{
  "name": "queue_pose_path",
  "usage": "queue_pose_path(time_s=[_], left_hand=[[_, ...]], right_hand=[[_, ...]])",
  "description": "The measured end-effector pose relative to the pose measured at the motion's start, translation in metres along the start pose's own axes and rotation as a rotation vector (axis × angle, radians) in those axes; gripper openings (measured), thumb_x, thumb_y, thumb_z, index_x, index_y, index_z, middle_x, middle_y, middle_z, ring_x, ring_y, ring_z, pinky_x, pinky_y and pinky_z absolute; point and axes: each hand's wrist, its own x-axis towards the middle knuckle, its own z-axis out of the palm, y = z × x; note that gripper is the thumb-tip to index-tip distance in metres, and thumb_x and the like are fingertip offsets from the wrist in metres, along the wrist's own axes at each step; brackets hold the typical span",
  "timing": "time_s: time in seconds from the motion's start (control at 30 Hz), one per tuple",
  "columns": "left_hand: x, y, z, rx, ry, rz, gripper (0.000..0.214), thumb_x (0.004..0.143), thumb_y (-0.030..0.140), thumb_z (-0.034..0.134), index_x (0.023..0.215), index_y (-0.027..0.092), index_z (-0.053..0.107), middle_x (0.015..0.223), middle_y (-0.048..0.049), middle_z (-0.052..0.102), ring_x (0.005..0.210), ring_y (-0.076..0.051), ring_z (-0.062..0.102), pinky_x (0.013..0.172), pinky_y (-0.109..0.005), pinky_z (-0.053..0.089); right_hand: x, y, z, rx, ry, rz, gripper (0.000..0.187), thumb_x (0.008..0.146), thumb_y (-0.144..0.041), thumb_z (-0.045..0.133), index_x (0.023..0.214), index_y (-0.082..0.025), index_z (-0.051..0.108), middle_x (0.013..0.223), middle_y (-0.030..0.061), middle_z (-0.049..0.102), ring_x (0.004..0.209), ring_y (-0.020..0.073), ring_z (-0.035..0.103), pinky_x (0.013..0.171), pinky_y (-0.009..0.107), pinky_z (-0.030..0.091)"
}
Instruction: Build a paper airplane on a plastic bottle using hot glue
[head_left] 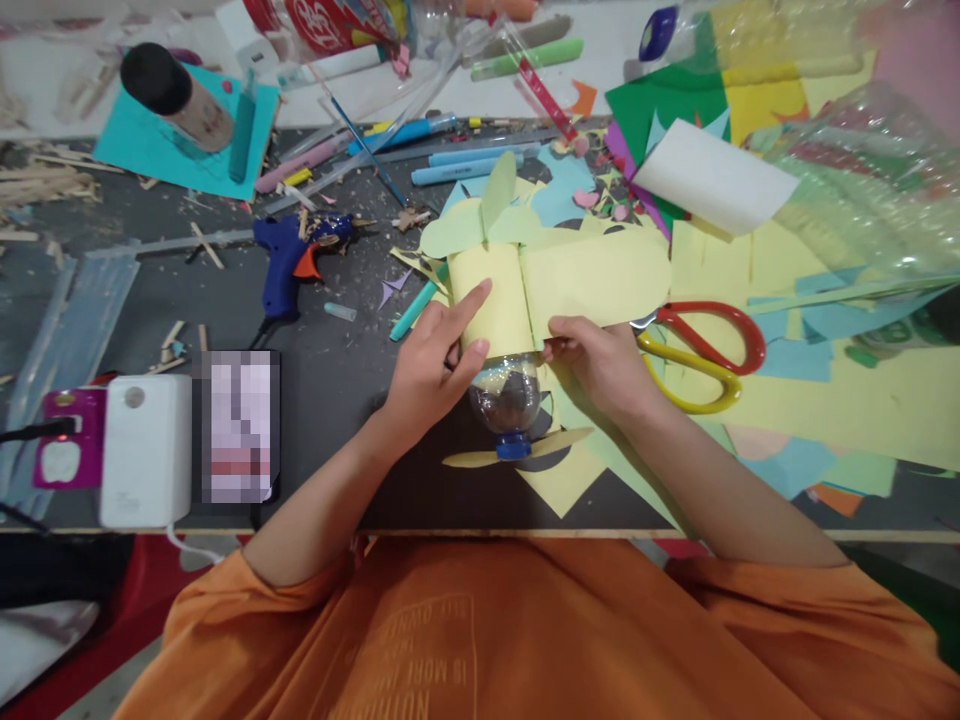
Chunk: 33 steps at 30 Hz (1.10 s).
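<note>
Over the person's orange shirt (555, 620), "IS MORE" is running in faint print. The bottle (504, 402) is lying on the dark surface (330, 410), its cap (513, 446) pointing this way. The left hand (435, 365) is clasping it, index finger stretching across its yellow wrap (510, 285); the right hand's (604, 370) grip is pinching a rounded strip (600, 280) beside it. Farther off, a red label (322, 25) is showing white lettering I can't read.
</note>
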Motion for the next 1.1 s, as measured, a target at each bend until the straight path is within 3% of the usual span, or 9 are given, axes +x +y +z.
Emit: queue_pose_path(time_s=[0.43,0.77,1.1], left_hand=[[-0.0001,-0.0003,0.0001,0.012,-0.003,-0.004,0.046,0.098,0.046,0.035,0.136,0.027,0.051,0.076,-0.0013,0.049,0.065,-0.013,0.045,0.065,-0.027,0.047],[0.0004,-0.0003,0.0003,0.025,0.015,0.037,0.050,0.099,0.050,0.032,0.135,0.022,0.051,0.076,-0.0007,0.049,0.064,-0.012,0.043,0.063,-0.024,0.043],[0.0010,-0.0010,0.0009,-0.010,0.053,0.093,0.043,0.099,0.043,0.038,0.134,0.022,0.051,0.073,0.0007,0.045,0.062,-0.011,0.044,0.063,-0.024,0.044]], right_hand=[[0.0002,-0.0023,-0.0001,0.008,-0.053,0.012,0.019,0.068,-0.025,0.071,0.054,-0.020,0.059,0.053,-0.0003,0.053,0.055,0.0125,0.050,0.063,0.035,0.047],[0.0005,-0.0001,0.0007,-0.016,-0.012,-0.006,0.025,0.065,-0.032,0.079,0.056,-0.020,0.058,0.052,-0.0021,0.054,0.052,0.0111,0.050,0.059,0.032,0.049],[0.0007,0.0037,0.0003,-0.010,-0.012,-0.068,0.027,0.063,-0.036,0.082,0.063,-0.020,0.060,0.055,-0.0021,0.056,0.052,0.0118,0.051,0.061,0.033,0.050]])
